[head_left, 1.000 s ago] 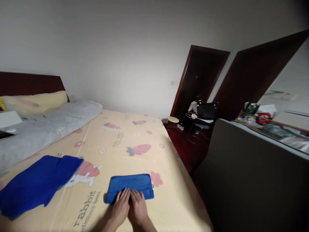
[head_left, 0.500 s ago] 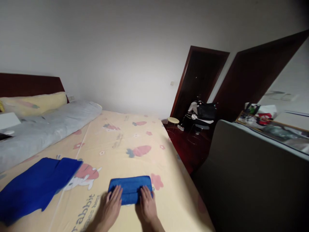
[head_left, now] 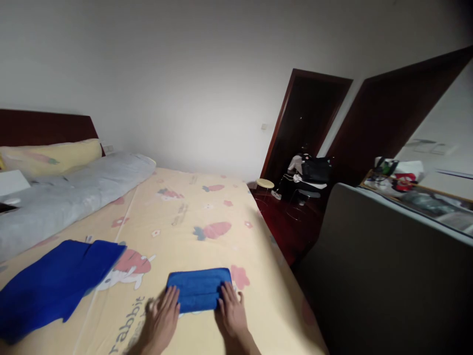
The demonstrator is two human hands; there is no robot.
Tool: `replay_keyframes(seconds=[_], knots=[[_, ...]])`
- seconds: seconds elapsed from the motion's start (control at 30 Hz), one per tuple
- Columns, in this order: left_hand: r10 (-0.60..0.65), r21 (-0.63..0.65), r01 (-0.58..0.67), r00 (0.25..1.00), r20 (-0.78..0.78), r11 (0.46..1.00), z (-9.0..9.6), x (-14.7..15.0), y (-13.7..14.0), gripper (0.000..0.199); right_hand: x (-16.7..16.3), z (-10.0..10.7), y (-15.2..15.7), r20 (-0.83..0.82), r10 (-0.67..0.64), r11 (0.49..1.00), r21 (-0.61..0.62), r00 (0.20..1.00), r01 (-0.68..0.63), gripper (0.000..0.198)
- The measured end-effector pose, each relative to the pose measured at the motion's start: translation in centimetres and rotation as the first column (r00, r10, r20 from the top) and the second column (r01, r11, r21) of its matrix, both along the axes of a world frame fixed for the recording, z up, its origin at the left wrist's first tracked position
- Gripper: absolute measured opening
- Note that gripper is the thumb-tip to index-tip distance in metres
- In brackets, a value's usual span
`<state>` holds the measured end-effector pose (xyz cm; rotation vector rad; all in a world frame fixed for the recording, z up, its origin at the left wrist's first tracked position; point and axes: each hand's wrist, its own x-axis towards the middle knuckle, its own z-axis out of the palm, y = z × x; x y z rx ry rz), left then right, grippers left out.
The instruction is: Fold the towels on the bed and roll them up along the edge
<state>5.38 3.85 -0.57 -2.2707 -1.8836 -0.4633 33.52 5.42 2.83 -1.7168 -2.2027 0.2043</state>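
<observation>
Nearest the camera, both hands are laid flat on the bed sheet (head_left: 177,217), palms down; the left hand (head_left: 161,319) is set at about 7 o'clock from the folded blue cloth (head_left: 198,290), its fingers spread and touching the cloth's near left corner; the right hand (head_left: 233,315) is set at about 5 o'clock, fingers loosely spread and resting on the near right corner; nothing is gripped by either hand. The cloth lies just beyond the fingertips, between the two hands, its long axis running left to right across the view; the two hands are about equally near it. Further off, at 9 o'clock, a larger blue cloth (head_left: 55,281) is spread loosely, well apart from the folded one. Beyond that, at 10 o'clock, a grey blanket (head_left: 70,190) and a yellow pillow (head_left: 51,157) are seen against the headboard (head_left: 44,127). At 1 o'clock, past the bed's edge, a round stool (head_left: 265,184) and a dark doorway (head_left: 306,128) are seen.
</observation>
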Motion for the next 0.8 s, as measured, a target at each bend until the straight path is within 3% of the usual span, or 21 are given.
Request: replay_keyframes(seconds=[0.07,0.13,0.2,0.3,0.43,0.5,0.57,0.63,0.7,0.8], knots=[[-0.204,-0.042,0.206,0.978,0.043,0.978,-0.2,2.7,0.5,0.047,-2.6,0.0,-0.2,-0.064,0.177,0.984,-0.011,0.982,-0.178,0.043],[-0.304,-0.107,0.311,0.949,0.080,0.944,0.1,5.0,1.4,0.047,-4.9,0.0,0.3,-0.103,0.235,0.968,-0.060,0.966,-0.242,0.044],[-0.222,-0.215,0.234,0.972,0.080,0.948,0.8,5.9,2.7,0.048,-5.8,0.0,1.4,-0.099,0.200,0.972,-0.109,0.975,-0.211,0.045],[-0.020,-0.346,0.026,1.000,0.021,0.938,2.0,4.3,4.8,0.051,-4.4,0.3,3.5,-0.038,0.097,0.984,-0.146,0.995,-0.101,0.045],[0.137,-0.340,-0.138,0.990,-0.026,0.930,3.1,1.2,6.5,0.053,-1.2,0.8,5.7,0.077,-0.079,0.976,-0.199,0.994,0.093,0.050],[0.180,-0.311,-0.183,0.983,-0.038,0.933,3.1,0.8,6.5,0.053,-0.3,0.7,5.9,0.100,-0.118,0.972,-0.192,0.988,0.135,0.052],[0.166,-0.206,-0.168,0.986,-0.025,0.964,2.5,0.8,5.7,0.051,0.1,0.2,5.3,0.076,-0.048,0.993,-0.102,0.996,0.056,0.050],[0.045,-0.033,-0.045,0.999,-0.007,0.998,1.4,0.8,4.1,0.049,0.3,-0.6,3.9,0.047,0.097,0.994,0.045,0.994,-0.099,0.046],[-0.095,0.121,0.096,0.995,-0.018,0.988,-0.1,0.3,2.1,0.048,0.9,-1.7,2.0,0.048,0.205,0.962,0.172,0.978,-0.210,0.044],[-0.126,0.178,0.129,0.992,-0.031,0.976,-2.1,-1.2,-0.8,0.056,2.3,-2.9,-0.6,0.070,0.235,0.935,0.257,0.969,-0.246,0.049]])
